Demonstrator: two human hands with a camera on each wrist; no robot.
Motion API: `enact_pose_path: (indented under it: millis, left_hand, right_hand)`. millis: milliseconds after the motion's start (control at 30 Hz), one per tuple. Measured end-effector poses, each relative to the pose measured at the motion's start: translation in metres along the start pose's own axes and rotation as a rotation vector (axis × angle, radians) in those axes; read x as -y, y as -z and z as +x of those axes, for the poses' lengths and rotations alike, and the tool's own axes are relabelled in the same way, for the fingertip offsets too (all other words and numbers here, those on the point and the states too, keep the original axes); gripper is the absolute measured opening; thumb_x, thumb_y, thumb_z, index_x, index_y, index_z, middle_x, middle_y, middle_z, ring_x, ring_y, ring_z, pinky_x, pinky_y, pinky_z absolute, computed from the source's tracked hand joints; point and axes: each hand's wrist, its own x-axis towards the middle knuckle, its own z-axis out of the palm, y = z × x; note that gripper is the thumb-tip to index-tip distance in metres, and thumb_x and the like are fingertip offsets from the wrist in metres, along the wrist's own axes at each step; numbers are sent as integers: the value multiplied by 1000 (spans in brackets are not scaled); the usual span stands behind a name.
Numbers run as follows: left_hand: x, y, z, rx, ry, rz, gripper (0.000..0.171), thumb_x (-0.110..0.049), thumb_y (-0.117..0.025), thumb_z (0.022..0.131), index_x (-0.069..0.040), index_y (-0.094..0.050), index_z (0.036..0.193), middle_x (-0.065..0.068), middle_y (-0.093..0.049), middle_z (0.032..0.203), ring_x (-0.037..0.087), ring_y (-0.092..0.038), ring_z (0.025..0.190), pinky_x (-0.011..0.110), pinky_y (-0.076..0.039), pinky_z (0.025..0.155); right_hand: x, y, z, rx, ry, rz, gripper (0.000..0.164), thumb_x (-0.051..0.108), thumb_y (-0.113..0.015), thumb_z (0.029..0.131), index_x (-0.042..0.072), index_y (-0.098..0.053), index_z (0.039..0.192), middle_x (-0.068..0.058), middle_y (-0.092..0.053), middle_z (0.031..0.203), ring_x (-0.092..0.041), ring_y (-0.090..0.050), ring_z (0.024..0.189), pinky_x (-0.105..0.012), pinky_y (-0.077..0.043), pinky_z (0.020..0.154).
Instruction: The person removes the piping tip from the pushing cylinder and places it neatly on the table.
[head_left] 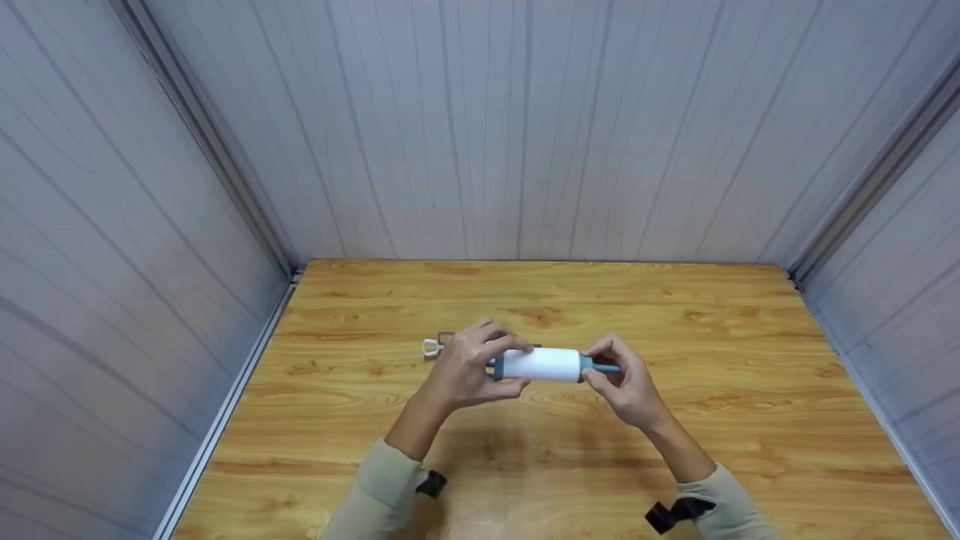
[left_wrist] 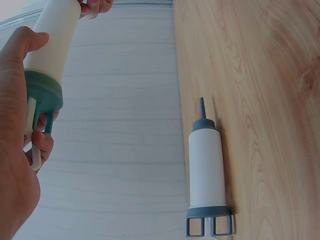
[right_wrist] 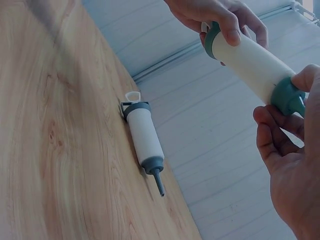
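Observation:
Both hands hold a large icing syringe (head_left: 550, 365) with a white barrel, a teal collar at each end and a thin teal nozzle. It lies roughly level above the table, nozzle to the right. My left hand (head_left: 476, 362) grips the barrel near its handle end; in the left wrist view, fingers curl by the teal finger loops and white plunger rod. With thumb and fingers, my right hand (head_left: 628, 386) pinches the teal nozzle collar (right_wrist: 286, 95). A second syringe (left_wrist: 206, 167), white with grey-blue ends, lies on the table behind; the head view mostly hides it.
The wood-grain table (head_left: 360, 427) meets a pale panelled wall (head_left: 480, 135) at its far edge. Similar walls with metal rails stand at left and right. Dark straps with small black blocks (head_left: 432, 484) sit on the sleeves at both wrists.

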Motion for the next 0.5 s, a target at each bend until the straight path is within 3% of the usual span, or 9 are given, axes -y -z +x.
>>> enact_pose_path:
  millis: [500]
  left_hand:
    - [-1,1,-1,19,7,-21,38,-37,-94,88,-20,-83,121,5,-83,113,22,-78,101,36,-69,78]
  right_hand:
    - [-1,0,0,-1,16,-32,22,-25,-55,96,-20,-55,117,7,-69,115,-4,-72,95,-21,-64,81]
